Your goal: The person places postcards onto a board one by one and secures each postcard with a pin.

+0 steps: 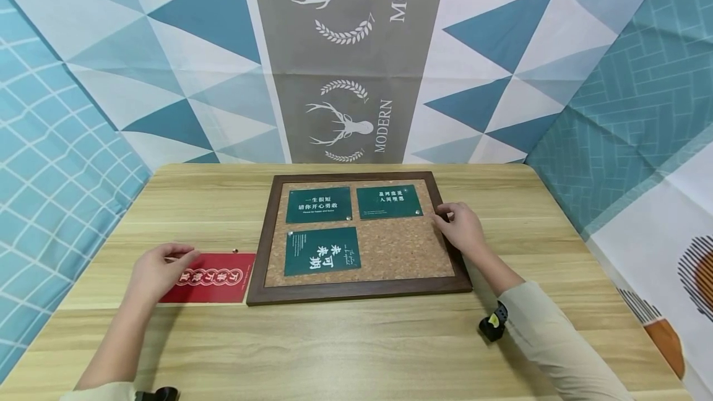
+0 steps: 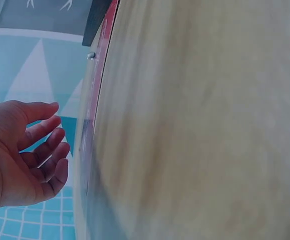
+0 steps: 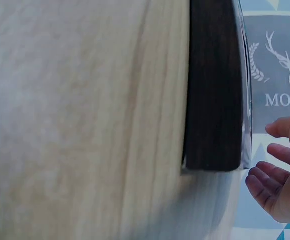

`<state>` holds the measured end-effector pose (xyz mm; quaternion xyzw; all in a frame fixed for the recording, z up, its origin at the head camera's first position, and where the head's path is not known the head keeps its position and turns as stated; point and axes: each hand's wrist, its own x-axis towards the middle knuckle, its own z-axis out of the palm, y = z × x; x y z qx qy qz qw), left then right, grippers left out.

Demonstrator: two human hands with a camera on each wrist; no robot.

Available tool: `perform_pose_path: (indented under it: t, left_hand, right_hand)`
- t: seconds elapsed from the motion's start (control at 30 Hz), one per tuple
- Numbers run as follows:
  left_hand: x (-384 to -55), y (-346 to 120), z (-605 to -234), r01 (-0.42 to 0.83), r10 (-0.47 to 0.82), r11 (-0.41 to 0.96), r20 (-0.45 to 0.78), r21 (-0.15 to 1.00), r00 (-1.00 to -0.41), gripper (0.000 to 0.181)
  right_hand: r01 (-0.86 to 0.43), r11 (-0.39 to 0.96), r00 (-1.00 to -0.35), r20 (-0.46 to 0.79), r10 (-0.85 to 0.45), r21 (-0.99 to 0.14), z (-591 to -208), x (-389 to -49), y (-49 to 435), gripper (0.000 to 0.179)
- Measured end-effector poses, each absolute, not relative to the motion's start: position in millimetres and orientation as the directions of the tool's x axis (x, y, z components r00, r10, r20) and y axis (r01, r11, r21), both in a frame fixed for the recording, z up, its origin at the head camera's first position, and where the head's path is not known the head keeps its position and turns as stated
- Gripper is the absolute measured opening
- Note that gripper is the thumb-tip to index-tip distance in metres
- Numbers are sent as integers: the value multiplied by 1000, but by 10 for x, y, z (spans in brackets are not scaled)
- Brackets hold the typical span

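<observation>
A brown-framed cork board [image 1: 409, 243] lies on the table with three green cards on it: one at upper left [image 1: 319, 205], one at upper right [image 1: 388, 202] and one at lower left [image 1: 323, 251]. Small pins show at the cards' edges. Over the left end of a red card [image 1: 223, 283], my left hand [image 1: 161, 271] hovers with loosely bent fingers, a gap below them in the left wrist view. A metal pin [image 2: 90, 55] stands at that card's far edge. My right hand [image 1: 462, 228] is at the board's right frame bar [image 3: 215, 90], fingers relaxed and holding nothing.
The light wooden table [image 1: 345, 345] reaches to a patterned cloth backdrop [image 1: 356, 60] at the rear, with more cloth at both sides. A dark wrist device [image 1: 492, 323] sits under the right sleeve's cuff, and another [image 1: 158, 395] is at the left cuff.
</observation>
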<state>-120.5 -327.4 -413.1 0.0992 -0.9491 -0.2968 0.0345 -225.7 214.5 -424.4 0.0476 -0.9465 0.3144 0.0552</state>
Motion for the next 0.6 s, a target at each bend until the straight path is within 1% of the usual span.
perform_pose_path:
  t: [0.27,0.5,0.6]
  left_hand:
    - [-1136,-3354,-4157,-233,-250,789,-49,569,-967,50]
    - [-1143,-3401,-4140,-265,-241,798,-116,541,-964,54]
    - [-1155,-3410,-4137,-280,-235,802,-153,527,-960,59]
  right_hand:
    - [-106,797,-994,90,-65,-595,-4262,-2255,2195,44]
    - [-93,814,-995,69,-65,-574,-4281,-2271,2212,46]
    - [-91,824,-996,60,-69,-560,-4290,-2268,2215,46]
